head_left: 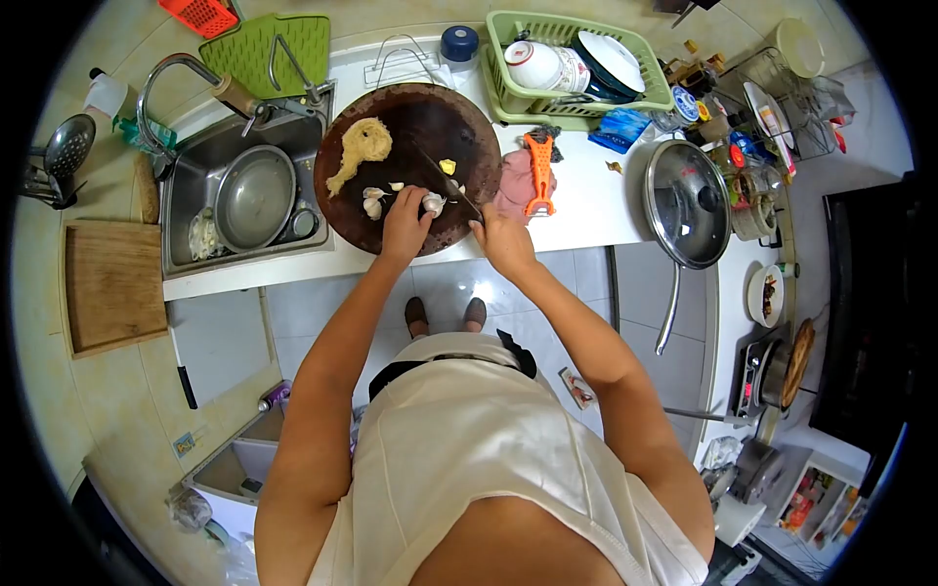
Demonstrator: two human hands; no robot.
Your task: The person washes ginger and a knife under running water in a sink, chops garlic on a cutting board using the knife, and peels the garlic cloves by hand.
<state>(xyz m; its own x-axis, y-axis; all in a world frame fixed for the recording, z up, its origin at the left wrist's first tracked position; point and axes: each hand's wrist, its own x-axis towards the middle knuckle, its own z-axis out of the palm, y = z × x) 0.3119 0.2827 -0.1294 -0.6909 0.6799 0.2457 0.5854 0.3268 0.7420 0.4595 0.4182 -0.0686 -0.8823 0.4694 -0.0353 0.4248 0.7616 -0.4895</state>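
A round dark chopping board (410, 122) lies on the counter in front of me. At its near side, the fingers of my left hand (404, 230) are closed on a whitish garlic bulb (433, 203). My right hand (505, 241) grips a knife (459, 192) at the board's right edge, its dark blade slanting up and left over the board. Several garlic cloves (372, 205) lie left of my left hand. A small pale yellow piece (447, 166) sits by the blade. Farther left is a tan, rough-textured piece with a long tail (363, 146).
A sink (178, 244) with a metal basin (256, 198) is on the left. Right of the board, an orange peeler (539, 176) rests on a pink cloth (510, 186). Behind stands a green dish rack (576, 109); a lidded pan (687, 205) overhangs the right counter edge.
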